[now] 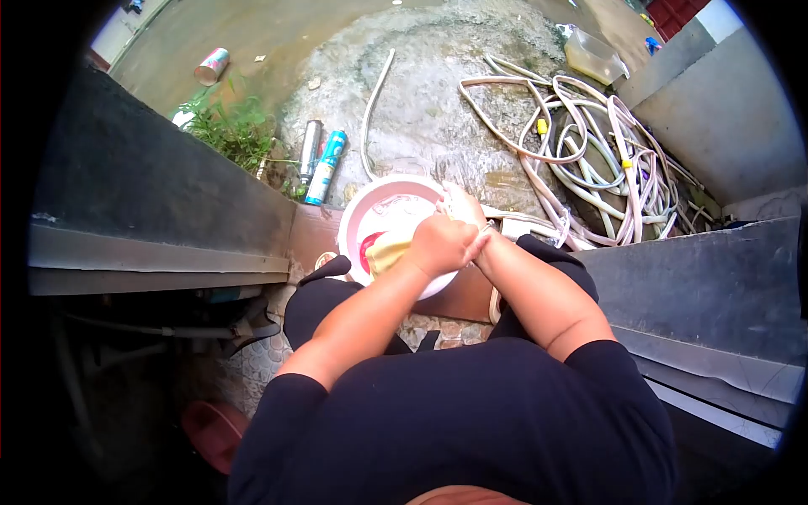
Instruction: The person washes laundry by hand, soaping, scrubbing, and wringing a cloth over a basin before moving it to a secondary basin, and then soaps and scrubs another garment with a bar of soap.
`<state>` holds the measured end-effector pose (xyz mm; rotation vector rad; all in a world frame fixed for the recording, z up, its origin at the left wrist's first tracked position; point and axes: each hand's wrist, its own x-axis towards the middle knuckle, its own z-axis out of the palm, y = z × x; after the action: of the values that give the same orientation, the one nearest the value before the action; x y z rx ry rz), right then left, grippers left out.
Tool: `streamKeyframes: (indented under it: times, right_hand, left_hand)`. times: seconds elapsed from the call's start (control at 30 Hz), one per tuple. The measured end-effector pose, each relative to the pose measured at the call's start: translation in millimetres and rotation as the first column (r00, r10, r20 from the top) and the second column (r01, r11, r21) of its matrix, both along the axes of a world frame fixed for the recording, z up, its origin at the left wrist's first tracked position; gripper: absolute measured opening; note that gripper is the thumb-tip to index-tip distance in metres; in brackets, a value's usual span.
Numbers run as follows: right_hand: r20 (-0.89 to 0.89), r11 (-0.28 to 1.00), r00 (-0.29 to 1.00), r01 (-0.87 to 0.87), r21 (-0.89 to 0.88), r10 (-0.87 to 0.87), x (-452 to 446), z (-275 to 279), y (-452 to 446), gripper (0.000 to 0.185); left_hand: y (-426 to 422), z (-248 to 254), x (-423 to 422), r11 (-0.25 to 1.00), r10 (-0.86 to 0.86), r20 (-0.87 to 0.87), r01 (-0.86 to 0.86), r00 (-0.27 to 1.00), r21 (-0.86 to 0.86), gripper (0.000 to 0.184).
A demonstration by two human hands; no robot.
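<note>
Fingers of the left hand (439,244) curl closed against the right wrist, near the frame's centre; the right hand's (459,204) are partly hidden, their state impossible to tell. A yellow cloth (389,252) shows just left, over the pale basin (347,225), partly covering something red (368,245).

On the rough, wet-looking ground (425,105) ahead, we see a tangled heap of pale hose (569,158) at right, with yellow pieces (541,126) on it. Beyond it we make out a see-through tub (593,57). At left, a blue can (326,167) lies just beside a silver can (310,150), near a green plant (231,133). Farther off, we find a tin (212,66) on its side. A reddish container (212,436) sits lower left.
</note>
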<state>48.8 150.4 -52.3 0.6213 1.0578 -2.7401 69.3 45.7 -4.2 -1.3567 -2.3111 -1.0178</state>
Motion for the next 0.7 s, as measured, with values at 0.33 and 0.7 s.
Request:
streamKeyframes:
  times: [0.33, 0.7]
  right_hand:
    - [0.045, 0.987, 0.986, -0.156, -0.045, 0.158, 9, 28, -19, 0.025]
    - [0.266, 0.168, 0.782, -0.424, 0.890, 0.564, 14, 51, -1, 0.024]
  left_hand:
    - [-19, 11, -49, 0.923, 0.350, 0.168, -0.370, 0.921, 0.105, 0.033]
    - [-34, 6, -65, 0.936, 0.299, 0.392, -0.348, 0.870, 0.058, 0.025]
